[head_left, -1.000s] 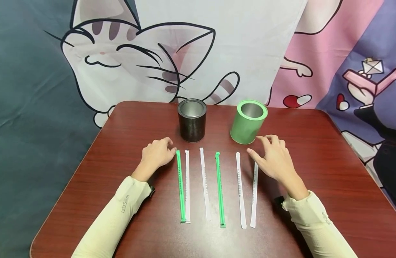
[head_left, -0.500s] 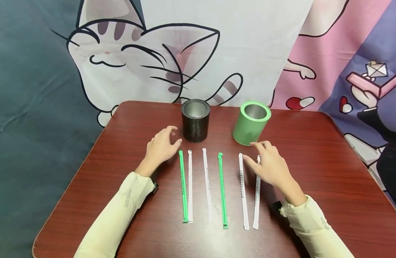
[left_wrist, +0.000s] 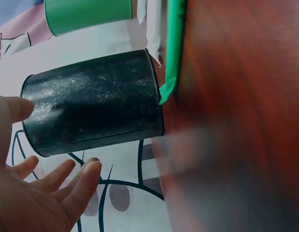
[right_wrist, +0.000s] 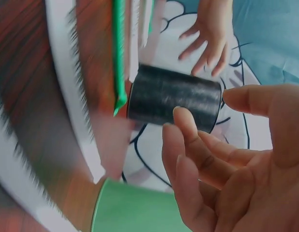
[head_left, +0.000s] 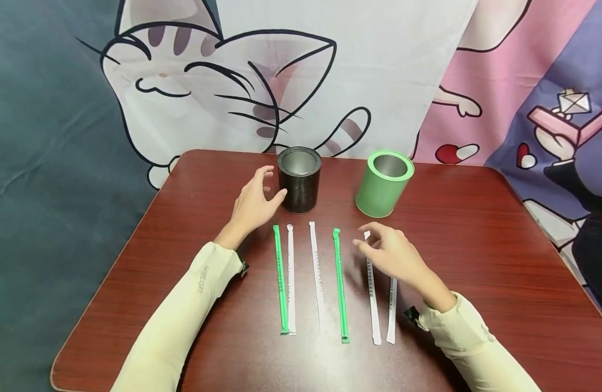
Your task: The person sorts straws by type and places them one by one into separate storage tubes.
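In the head view my left hand (head_left: 254, 204) is spread beside the left side of a black can (head_left: 300, 188), which stands upright with its top open. The thumb overlaps the can's edge; whether it touches, I cannot tell. In the left wrist view the can (left_wrist: 94, 101) lies between thumb and fingers, which are apart. My right hand (head_left: 394, 253) hovers over the right-hand white wrapped straws, fingers loosely bent and holding nothing, hiding parts of them. Two green wrapped straws (head_left: 341, 288) and several white ones, such as a white wrapped straw (head_left: 317, 277), lie lengthwise on the table.
A green can (head_left: 383, 188), open at the top, stands at the back right of the brown table (head_left: 477, 234). Behind the table hangs a cloth (head_left: 404, 65) printed with a cartoon cat. A dark object (head_left: 592, 256) is at the far right, beyond the table.
My left hand has moved forward from the straws' ends to the black can's side. My right hand has moved left and back, away from the green can. Straws and cans stay put.
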{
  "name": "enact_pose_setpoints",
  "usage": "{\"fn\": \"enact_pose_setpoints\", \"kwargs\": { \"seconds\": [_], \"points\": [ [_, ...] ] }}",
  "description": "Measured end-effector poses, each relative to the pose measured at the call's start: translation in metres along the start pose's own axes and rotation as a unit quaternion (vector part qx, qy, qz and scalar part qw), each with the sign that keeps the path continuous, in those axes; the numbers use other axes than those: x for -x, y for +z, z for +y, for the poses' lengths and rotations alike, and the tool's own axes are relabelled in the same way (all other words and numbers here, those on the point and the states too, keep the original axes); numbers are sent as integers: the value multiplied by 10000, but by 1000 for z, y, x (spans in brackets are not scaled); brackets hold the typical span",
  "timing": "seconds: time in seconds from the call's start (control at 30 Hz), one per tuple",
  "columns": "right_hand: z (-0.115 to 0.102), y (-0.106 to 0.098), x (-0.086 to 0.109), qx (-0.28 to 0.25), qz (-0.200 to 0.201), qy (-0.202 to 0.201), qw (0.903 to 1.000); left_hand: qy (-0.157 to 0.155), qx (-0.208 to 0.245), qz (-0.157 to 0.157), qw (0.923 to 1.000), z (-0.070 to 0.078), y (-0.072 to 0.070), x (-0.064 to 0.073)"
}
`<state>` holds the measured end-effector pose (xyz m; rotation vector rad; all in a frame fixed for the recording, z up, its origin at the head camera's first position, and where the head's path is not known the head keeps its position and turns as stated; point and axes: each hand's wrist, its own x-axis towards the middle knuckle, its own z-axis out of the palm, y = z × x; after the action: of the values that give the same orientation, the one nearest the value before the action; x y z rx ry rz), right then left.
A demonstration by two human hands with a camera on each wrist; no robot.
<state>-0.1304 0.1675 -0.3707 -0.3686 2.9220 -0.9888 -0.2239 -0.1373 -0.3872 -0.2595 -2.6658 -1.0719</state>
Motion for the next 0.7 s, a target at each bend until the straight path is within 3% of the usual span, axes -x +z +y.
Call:
{"fn": "enact_pose_setpoints", "kwargs": {
  "seconds": [0.13,0.3,0.7],
  "points": [
    [-7,4,-4,-650,-199,-31,9977,93,116,17,9999,4,5,-9],
    [-14,6,-9,-936,-423,76,9947,71,128,45,9999,7,10,-14],
    [-1,26,-25,-1882,-1051,833,9729,115,586,-65,9982,1,21,-20]
  ]
}}
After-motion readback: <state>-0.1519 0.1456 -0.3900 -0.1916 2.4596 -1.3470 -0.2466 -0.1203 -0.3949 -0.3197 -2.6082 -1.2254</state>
